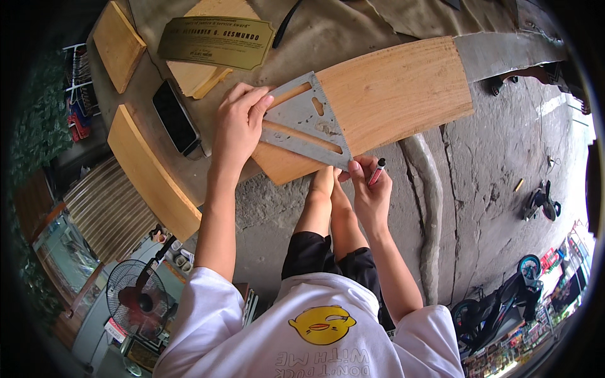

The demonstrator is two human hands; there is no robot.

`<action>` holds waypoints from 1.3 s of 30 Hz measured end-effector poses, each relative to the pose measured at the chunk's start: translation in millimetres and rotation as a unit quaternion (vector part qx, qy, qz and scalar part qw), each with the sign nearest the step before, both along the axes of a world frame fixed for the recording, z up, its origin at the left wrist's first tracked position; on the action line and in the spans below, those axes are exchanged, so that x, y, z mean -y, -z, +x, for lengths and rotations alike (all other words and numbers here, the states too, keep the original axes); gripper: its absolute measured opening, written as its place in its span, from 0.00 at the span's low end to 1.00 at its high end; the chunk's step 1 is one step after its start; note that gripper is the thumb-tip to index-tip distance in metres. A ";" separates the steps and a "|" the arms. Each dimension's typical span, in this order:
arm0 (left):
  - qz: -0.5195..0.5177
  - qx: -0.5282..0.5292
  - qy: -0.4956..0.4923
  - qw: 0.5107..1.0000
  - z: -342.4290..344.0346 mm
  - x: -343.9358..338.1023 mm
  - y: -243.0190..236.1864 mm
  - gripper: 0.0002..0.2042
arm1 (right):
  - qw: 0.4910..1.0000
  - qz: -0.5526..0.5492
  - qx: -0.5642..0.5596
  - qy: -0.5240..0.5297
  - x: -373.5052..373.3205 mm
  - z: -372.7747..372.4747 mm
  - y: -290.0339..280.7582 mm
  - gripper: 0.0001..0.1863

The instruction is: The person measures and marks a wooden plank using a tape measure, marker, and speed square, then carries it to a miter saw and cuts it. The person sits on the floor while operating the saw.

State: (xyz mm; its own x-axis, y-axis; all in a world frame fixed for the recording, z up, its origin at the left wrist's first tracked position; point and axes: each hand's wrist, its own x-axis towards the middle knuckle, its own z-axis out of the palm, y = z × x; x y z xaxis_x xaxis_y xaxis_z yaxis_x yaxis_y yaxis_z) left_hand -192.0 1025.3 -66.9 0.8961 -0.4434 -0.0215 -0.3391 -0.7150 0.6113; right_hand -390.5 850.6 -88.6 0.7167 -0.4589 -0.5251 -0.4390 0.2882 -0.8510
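White T-shirt [302, 327] with a yellow cartoon print fills the lower edge, closest to the lens; black shorts [315, 255] and bare knees show just above it.

Left hand [239, 123]: palm down, fingers spread flat, pressing on the left corner of a grey metal triangular square [305, 123]. It is not wrapped around anything.

Right hand [370, 189]: closed around a red marker [377, 171], tip pointing up, just beside the lower right corner of the square. Thumb touches the board's near edge.

Square lies flat on the left end of a light wooden board [391, 94], its long edge running diagonally across the grain. Board rests on a cloth-covered bench [340, 31], near end overhanging toward the knees.

Near the left hand on the bench: a dark phone [175, 116], face up; a brass-coloured engraved plaque [217, 41] resting on a wooden backing piece; two more pale wood blocks [118, 45] toward the left rim.

Below: rough concrete floor [491, 164], a standing fan [138, 296] lower left, a bicycle [504, 296] lower right.
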 end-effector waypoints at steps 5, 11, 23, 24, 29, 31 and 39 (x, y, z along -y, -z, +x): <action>-0.017 0.028 0.005 0.999 -4.6 16.1 -1.3 0.10 | 1.000 -0.016 -0.002 -0.001 -1.0 -5.5 5.7 0.11; -0.005 0.091 -0.048 0.995 -14.4 25.3 15.6 0.09 | 0.998 -0.052 -0.029 -0.014 -1.6 -5.6 2.8 0.11; 0.033 0.171 -0.038 0.984 -14.3 24.4 28.5 0.08 | 0.996 -0.061 -0.054 -0.043 4.9 -6.2 1.6 0.11; 0.031 0.173 -0.037 0.984 -13.9 24.2 29.0 0.08 | 0.996 -0.060 -0.055 -0.045 5.2 -5.1 0.3 0.11; 0.028 0.175 -0.037 0.984 -13.5 23.5 30.6 0.08 | 0.995 -0.062 -0.049 -0.056 6.9 -4.8 0.8 0.11; 0.031 0.175 -0.036 0.983 -13.7 24.0 29.5 0.08 | 0.994 -0.074 -0.037 -0.066 8.4 -4.8 1.3 0.11; 0.036 0.187 -0.018 0.982 -16.6 21.2 31.1 0.13 | 0.996 -0.066 -0.020 -0.056 8.2 -5.9 -0.4 0.11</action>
State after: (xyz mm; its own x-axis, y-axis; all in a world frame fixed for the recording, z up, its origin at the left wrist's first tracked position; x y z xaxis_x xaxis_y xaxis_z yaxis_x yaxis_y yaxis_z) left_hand -208.7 1004.0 -97.9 0.8624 -0.4200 0.2827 -0.5037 -0.7673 0.3969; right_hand -396.4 842.5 -88.2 0.7468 -0.4433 -0.4957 -0.4974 0.1225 -0.8588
